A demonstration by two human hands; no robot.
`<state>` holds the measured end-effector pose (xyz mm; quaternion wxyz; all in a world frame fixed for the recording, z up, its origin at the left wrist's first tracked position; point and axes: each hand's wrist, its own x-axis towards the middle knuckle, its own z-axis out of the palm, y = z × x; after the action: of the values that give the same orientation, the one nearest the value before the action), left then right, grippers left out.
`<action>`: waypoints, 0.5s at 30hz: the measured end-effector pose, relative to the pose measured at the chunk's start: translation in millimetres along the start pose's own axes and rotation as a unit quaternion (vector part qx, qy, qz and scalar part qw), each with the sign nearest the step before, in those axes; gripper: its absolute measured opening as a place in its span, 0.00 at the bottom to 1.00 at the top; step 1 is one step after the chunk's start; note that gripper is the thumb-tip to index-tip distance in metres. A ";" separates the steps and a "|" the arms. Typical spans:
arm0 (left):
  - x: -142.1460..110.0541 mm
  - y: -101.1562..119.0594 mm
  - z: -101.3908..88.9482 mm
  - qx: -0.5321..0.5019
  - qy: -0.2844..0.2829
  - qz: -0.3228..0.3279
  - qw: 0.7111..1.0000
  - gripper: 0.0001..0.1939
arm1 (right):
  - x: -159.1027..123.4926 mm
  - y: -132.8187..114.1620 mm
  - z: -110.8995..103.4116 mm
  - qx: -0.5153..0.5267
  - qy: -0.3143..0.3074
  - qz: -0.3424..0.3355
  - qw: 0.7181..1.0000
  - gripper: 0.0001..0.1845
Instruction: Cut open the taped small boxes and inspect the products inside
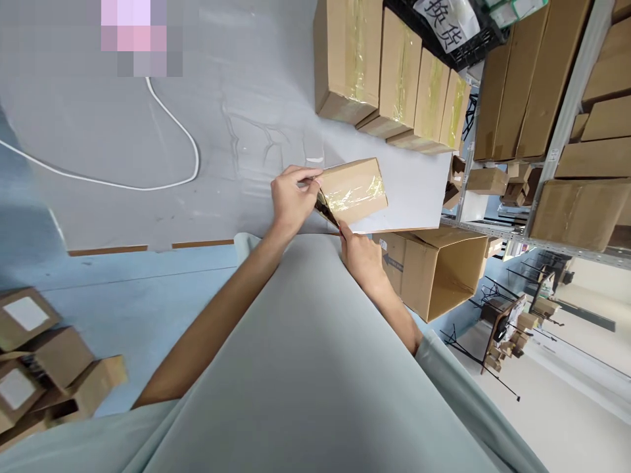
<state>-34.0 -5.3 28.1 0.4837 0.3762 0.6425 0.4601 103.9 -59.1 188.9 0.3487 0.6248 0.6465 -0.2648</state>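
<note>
Well, a grey table [123, 138] bears boxes [351, 190] near shelves [557, 144].

The gray tabletop [246, 213] bears a small taped cardboard box [352, 189] near its front edge; four larger taped cartons [398, 79] stand in a row beyond it; a white cable [142, 188] curves across the left part (the surface looks wrinkled midway); below, brown boxes [64, 358] lie heaped on the blue floor [197, 289].

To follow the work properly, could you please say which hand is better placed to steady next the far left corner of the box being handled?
Likely the left hand: its fingers are at that corner of the box, while the right hand is at the near side.
</note>
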 end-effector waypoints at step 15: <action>29.8 10.2 8.9 0.072 0.036 0.039 0.996 0.15 | 54.7 113.3 -13.6 0.149 0.194 0.021 0.970 0.34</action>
<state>-32.4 27.4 28.7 0.4131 0.4183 0.6760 0.4443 216.0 -5.5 165.2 0.1256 0.7223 0.6419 -0.2245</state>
